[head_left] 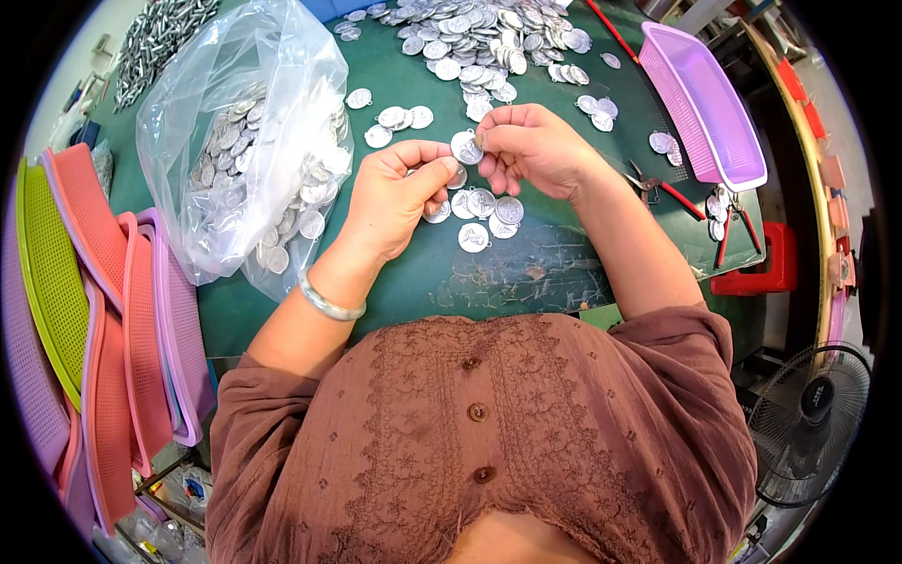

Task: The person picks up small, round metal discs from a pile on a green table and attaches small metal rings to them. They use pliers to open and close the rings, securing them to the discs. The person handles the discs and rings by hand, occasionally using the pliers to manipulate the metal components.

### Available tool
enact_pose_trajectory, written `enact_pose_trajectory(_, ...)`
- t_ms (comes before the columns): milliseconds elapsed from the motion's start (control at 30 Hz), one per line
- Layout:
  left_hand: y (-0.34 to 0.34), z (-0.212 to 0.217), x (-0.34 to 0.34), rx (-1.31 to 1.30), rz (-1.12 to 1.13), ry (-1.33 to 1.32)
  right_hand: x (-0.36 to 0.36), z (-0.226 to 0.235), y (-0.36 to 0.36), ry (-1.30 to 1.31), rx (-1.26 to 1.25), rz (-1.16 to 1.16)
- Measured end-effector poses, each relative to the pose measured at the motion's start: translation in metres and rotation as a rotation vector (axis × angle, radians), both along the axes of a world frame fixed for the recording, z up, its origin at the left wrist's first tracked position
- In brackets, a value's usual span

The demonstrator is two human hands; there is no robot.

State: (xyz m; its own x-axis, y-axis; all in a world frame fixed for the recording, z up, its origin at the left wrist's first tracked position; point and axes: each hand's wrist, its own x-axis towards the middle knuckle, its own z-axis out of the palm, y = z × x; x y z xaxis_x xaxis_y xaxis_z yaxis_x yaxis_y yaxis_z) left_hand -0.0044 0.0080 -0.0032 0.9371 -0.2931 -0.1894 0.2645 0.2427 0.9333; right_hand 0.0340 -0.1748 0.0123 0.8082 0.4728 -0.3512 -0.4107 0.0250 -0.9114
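Observation:
A round silver medal (465, 147) with a small loop at its rim is held up over the green table. My right hand (536, 150) pinches its right edge between thumb and fingers. My left hand (402, 193) is closed at its left edge, thumb against the bent forefinger; another medal (458, 177) shows just under that thumb, partly hidden. Below both hands lie several loose medals (481, 203), some overlapping. One medal (473, 237) lies nearest me, with a raised figure on its face.
A clear plastic bag (235, 70) of medals stands left. A large medal heap (479, 38) covers the far table. Right are a purple basket (676, 103), red-handled pliers (681, 199) and a second pair (742, 230). Stacked baskets (94, 310) and a fan (813, 423) flank me.

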Motion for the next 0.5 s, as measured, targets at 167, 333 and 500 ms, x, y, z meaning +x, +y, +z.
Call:
enact_pose_trajectory(167,0.0007,-0.0029,0.0006,-0.145,-0.001,0.068,0.0002,-0.0015,0.0009,0.016,0.027,-0.01)
enact_pose_trajectory(333,0.0006,-0.0034,0.0007,-0.217,0.017,0.115,-0.0018,-0.0039,0.0039,0.008,0.087,-0.028)
enact_pose_trajectory(500,0.002,-0.0049,0.002,-0.278,0.051,0.12,-0.0037,-0.0039,0.0061,-0.097,0.13,-0.042)
